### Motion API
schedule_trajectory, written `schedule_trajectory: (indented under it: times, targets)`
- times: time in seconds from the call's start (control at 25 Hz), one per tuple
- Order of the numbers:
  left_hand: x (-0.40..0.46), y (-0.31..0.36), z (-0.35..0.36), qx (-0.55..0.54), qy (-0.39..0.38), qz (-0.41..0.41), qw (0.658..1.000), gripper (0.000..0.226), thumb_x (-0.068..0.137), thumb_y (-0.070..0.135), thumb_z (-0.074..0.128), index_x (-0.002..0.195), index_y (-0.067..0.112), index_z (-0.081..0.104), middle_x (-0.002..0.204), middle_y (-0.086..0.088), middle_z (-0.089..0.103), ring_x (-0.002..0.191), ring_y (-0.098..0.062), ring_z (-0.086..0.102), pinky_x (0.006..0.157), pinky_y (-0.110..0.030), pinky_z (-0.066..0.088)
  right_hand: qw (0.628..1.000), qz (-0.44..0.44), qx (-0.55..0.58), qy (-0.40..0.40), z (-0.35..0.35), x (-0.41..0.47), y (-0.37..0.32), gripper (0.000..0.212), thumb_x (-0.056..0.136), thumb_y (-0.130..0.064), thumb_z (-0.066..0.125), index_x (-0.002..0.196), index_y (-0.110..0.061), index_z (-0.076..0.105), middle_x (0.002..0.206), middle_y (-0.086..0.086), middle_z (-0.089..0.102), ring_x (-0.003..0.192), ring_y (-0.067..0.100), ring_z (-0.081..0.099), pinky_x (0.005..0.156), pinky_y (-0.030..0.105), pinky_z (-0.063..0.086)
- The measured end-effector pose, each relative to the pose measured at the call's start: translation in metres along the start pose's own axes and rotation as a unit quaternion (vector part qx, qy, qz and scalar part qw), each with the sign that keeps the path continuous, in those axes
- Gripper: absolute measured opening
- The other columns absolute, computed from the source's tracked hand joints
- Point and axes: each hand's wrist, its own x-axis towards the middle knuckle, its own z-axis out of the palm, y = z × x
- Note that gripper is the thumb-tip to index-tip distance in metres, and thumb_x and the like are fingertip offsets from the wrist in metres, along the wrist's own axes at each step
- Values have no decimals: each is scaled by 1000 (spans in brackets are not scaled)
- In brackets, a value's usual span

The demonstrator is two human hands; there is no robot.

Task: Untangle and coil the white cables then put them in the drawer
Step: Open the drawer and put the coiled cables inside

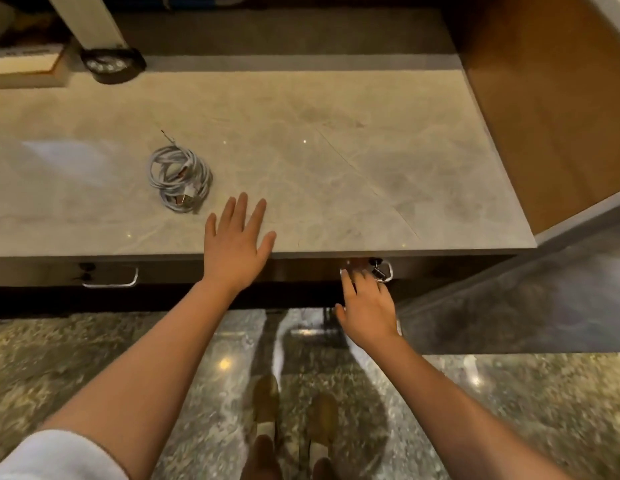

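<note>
- The white cables point(179, 180) are lying in a loose coiled bundle on the marble countertop point(336, 174), left of centre in the frame, with one thin end trailing toward the upper left and two connectors showing among the loops.
- Judged from this arrangement, the untangling and coiling are looking largely complete; the bundle is sitting as a single stack of loops, though whether it holds one cable or several cannot be told.
- The storage step is remaining: the cables are not yet in any drawer, and both drawer fronts below the counter edge are appearing closed.
- The left hand point(235, 245) is hovering or resting palm-down at the counter's front edge, just beside the bundle on its lower right, not touching it. Its fingers point(240, 209) are extended and spread apart, holding nothing.
- The right hand point(367, 303) is reaching under the counter edge at centre right of the frame, toward the right drawer handle point(386, 271), a chrome pull with a small key or lock fitting near it. Its fingers are slightly spread and lying over or just in front of the pull; a closed grip cannot be confirmed.
- A second chrome handle point(111, 277) is sitting at the lower left of the counter front, untouched.
- Both forearms are extending forward from the bottom of the frame over the polished floor point(94, 358).
</note>
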Motion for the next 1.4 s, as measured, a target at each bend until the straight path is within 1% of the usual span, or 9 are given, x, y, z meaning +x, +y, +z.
schedule_trajectory:
  times: [0.16, 0.36, 0.44, 0.56, 0.64, 0.92, 1.08, 1.24, 1.4]
  targets:
    - [0, -1, 3, 4, 12, 1, 1000, 60, 93, 53, 17, 148, 30, 11, 159, -7, 8, 146, -25, 5, 114, -49, 8, 998, 48, 46, -12, 26, -3, -4, 74, 89, -41, 50, 148, -13, 15, 151, 11, 27, 142, 24, 17, 111, 47, 22]
    - [2, 0, 0, 6, -5, -1, 1000, 58, 95, 50, 21, 148, 29, 10, 159, -7, 6, 146, -25, 2, 114, -51, 7, 998, 40, 46, -27, 32, -27, -3, 76, 91, -52, 39, 149, -15, 7, 154, 10, 19, 143, 24, 11, 113, 48, 14]
    - [1, 0, -1, 3, -13, -5, 1000, 58, 95, 50, 20, 148, 31, 8, 159, -5, 2, 146, -24, -1, 114, -54, 3, 998, 41, 41, -38, 35, -46, -8, 76, 91, -55, 36, 149, -14, 10, 153, 12, 23, 143, 26, 14, 114, 51, 9]
    - [0, 2, 0, 1, -15, -4, 1000, 58, 95, 51, 18, 148, 32, 4, 159, -4, -1, 146, -22, -3, 113, -56, -1, 998, 49, 13, -32, 42, -81, -13, 72, 86, -59, 34, 140, -11, 38, 137, 16, 48, 132, 30, 39, 111, 54, 20]
    - [-1, 2, -1, -4, -16, -5, 1000, 58, 95, 50, 18, 148, 31, 5, 159, -4, -1, 146, -22, -3, 113, -57, -1, 997, 55, 26, -52, 48, -104, -15, 75, 82, -60, 29, 134, -9, 47, 130, 16, 56, 125, 31, 48, 108, 52, 22]
    - [-1, 3, -2, -7, -25, -5, 1000, 58, 96, 50, 17, 148, 30, 4, 159, -4, -3, 146, -22, -5, 113, -56, -2, 995, 56, 39, -78, 59, -159, -23, 79, 81, -60, 32, 141, -9, 34, 137, 16, 50, 131, 30, 43, 108, 48, 13]
    - [-2, 2, -2, -6, -34, 3, 999, 58, 96, 51, 16, 148, 30, 2, 159, -5, -5, 146, -23, -7, 112, -57, -4, 994, 59, 30, -83, 59, -166, -24, 76, 82, -59, 31, 139, -10, 39, 138, 14, 50, 131, 28, 43, 109, 50, 11]
    - [-1, 1, -4, -13, -49, 6, 999, 59, 96, 51, 15, 148, 30, 0, 159, -5, -7, 145, -23, -9, 112, -57, -5, 992, 59, 7, -111, 52, -166, -25, 73, 84, -57, 28, 136, -8, 44, 137, 14, 51, 130, 28, 44, 105, 56, 29]
    - [2, 0, -9, -23, -89, 7, 996, 60, 95, 52, 16, 148, 30, -3, 158, -5, -12, 145, -23, -13, 112, -57, -6, 995, 50, 37, -76, 31, -170, -28, 64, 83, -49, 31, 127, -10, 55, 123, 12, 62, 117, 28, 57, 94, 50, 45]
